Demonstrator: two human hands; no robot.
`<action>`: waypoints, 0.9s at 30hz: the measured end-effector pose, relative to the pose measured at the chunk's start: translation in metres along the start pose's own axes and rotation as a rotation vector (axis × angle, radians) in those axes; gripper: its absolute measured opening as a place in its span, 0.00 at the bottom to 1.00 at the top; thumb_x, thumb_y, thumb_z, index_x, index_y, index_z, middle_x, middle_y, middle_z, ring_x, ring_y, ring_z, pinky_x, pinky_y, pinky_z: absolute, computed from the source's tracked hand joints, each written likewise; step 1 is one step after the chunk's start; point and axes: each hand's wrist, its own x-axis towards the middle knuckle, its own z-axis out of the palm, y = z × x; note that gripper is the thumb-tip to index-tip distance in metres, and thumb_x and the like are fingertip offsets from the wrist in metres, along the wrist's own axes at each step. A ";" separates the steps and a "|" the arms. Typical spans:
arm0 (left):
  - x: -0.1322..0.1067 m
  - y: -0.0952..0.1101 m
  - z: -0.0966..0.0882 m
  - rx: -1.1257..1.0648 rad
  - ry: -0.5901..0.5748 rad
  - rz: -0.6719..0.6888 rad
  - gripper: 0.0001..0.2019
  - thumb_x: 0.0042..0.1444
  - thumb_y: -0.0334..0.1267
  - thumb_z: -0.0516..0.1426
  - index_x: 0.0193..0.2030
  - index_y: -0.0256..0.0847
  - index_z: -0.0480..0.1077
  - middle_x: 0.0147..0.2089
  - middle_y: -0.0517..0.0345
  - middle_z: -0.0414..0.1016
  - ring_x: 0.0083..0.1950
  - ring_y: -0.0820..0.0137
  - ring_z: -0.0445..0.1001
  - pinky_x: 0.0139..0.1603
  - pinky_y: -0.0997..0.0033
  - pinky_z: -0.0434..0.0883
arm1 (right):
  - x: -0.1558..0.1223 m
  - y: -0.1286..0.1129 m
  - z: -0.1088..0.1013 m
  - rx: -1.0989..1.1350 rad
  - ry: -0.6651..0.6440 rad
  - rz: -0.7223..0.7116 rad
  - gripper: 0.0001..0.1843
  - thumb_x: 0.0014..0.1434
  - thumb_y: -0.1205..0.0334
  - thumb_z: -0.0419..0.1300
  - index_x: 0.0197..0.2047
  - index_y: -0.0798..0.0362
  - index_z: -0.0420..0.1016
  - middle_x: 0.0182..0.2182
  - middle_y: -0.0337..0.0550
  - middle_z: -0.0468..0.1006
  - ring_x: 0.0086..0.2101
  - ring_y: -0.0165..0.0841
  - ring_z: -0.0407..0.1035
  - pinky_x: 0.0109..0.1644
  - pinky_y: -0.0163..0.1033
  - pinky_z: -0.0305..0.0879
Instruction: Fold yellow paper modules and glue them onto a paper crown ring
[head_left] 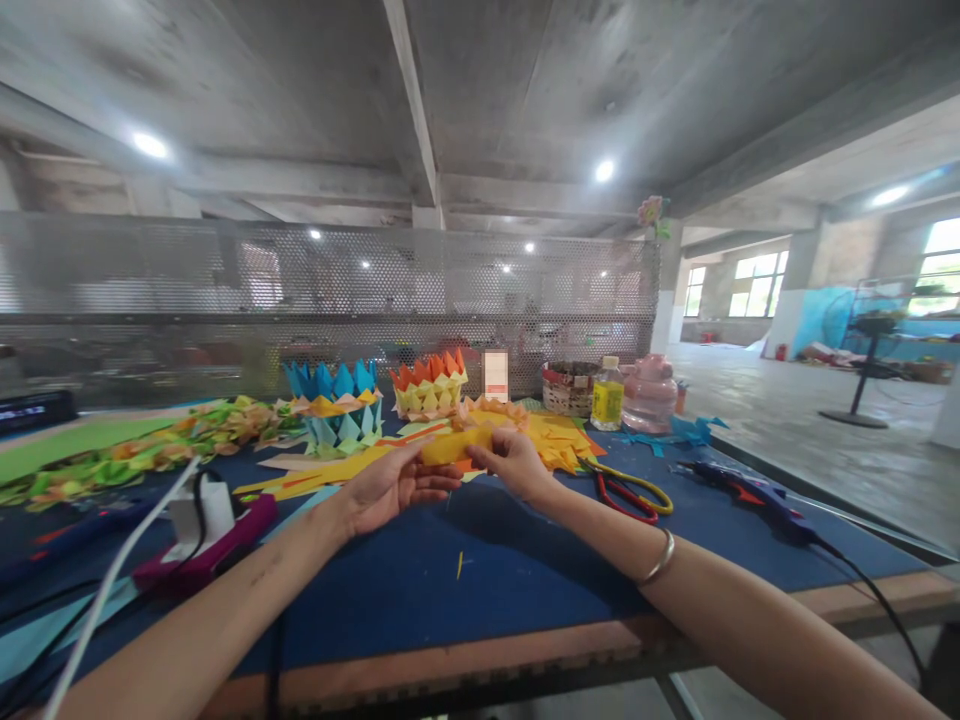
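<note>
A short yellow paper strip (454, 446) is stretched between my hands above the blue table mat. My left hand (394, 487) pinches its left end, palm turned up with the lower fingers loosely extended. On the other end, my right hand (517, 465) grips with thumb and fingers. Behind them lie a heap of yellow paper pieces (562, 442) and long yellow strips (322, 474). Scissors (637, 493) with red and yellow handles rest to the right of my right hand. Beyond stand a blue-topped paper crown (341, 410) and an orange-and-yellow paper crown (429, 385).
At left, a purple power strip (247, 535) carries a white plug, with cables trailing across the mat. A glue gun (757, 498) lies at right, its cord over the edge. A yellow-labelled bottle (607, 395), a pink jug (649, 393) and a woven basket (568, 388) stand at the back.
</note>
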 end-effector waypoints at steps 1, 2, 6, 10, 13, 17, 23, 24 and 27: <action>0.000 0.000 0.001 0.000 -0.014 0.017 0.14 0.65 0.37 0.52 0.44 0.29 0.75 0.40 0.40 0.82 0.36 0.63 0.82 0.32 0.71 0.79 | 0.000 0.001 0.000 -0.002 0.004 0.010 0.22 0.52 0.42 0.63 0.26 0.56 0.72 0.22 0.37 0.70 0.23 0.27 0.61 0.26 0.33 0.56; -0.001 0.000 0.002 0.004 -0.018 0.041 0.14 0.64 0.39 0.54 0.45 0.30 0.75 0.42 0.41 0.82 0.38 0.62 0.82 0.33 0.71 0.79 | 0.000 0.001 0.000 -0.003 0.006 0.018 0.23 0.52 0.42 0.63 0.25 0.56 0.72 0.21 0.37 0.69 0.22 0.26 0.60 0.26 0.33 0.55; 0.001 -0.003 0.003 0.053 0.017 0.123 0.10 0.57 0.36 0.62 0.43 0.33 0.77 0.44 0.45 0.82 0.40 0.64 0.82 0.36 0.75 0.77 | -0.001 0.000 0.002 0.009 -0.014 0.030 0.24 0.50 0.41 0.64 0.26 0.56 0.73 0.21 0.36 0.69 0.22 0.26 0.59 0.25 0.32 0.54; 0.005 -0.008 -0.001 0.127 0.069 0.135 0.07 0.51 0.32 0.66 0.36 0.31 0.78 0.38 0.45 0.83 0.34 0.66 0.82 0.31 0.78 0.76 | -0.003 -0.003 0.006 0.034 -0.047 0.037 0.24 0.49 0.40 0.65 0.30 0.56 0.75 0.25 0.39 0.74 0.25 0.27 0.64 0.27 0.32 0.58; 0.007 -0.010 -0.004 0.167 0.105 0.149 0.07 0.49 0.33 0.67 0.36 0.32 0.79 0.38 0.46 0.83 0.34 0.65 0.82 0.32 0.77 0.76 | -0.005 -0.004 0.007 0.035 -0.060 0.052 0.24 0.50 0.40 0.64 0.32 0.56 0.76 0.27 0.40 0.76 0.26 0.28 0.66 0.28 0.32 0.59; 0.007 -0.010 -0.005 0.198 0.151 0.175 0.08 0.48 0.32 0.68 0.37 0.34 0.79 0.37 0.48 0.84 0.36 0.65 0.82 0.33 0.76 0.77 | -0.006 -0.003 0.006 0.030 -0.069 0.080 0.24 0.55 0.40 0.60 0.31 0.56 0.75 0.26 0.41 0.76 0.25 0.27 0.67 0.28 0.32 0.60; 0.008 -0.011 -0.006 0.219 0.182 0.193 0.07 0.48 0.32 0.67 0.36 0.34 0.79 0.37 0.48 0.84 0.34 0.66 0.82 0.32 0.77 0.77 | -0.006 -0.002 0.007 0.022 -0.067 0.090 0.23 0.54 0.41 0.61 0.28 0.56 0.74 0.25 0.40 0.76 0.25 0.27 0.67 0.29 0.32 0.61; 0.009 -0.011 -0.006 0.220 0.180 0.194 0.07 0.48 0.32 0.67 0.35 0.34 0.79 0.37 0.48 0.84 0.35 0.66 0.82 0.32 0.78 0.77 | -0.006 -0.003 0.007 0.019 -0.066 0.091 0.23 0.54 0.41 0.61 0.28 0.55 0.74 0.24 0.40 0.76 0.25 0.27 0.67 0.29 0.32 0.60; 0.009 -0.012 -0.006 0.224 0.168 0.194 0.07 0.49 0.33 0.67 0.35 0.35 0.80 0.37 0.49 0.84 0.35 0.66 0.82 0.32 0.78 0.77 | -0.007 -0.005 0.007 0.003 -0.060 0.097 0.22 0.55 0.43 0.61 0.27 0.55 0.73 0.24 0.40 0.76 0.25 0.27 0.67 0.29 0.32 0.60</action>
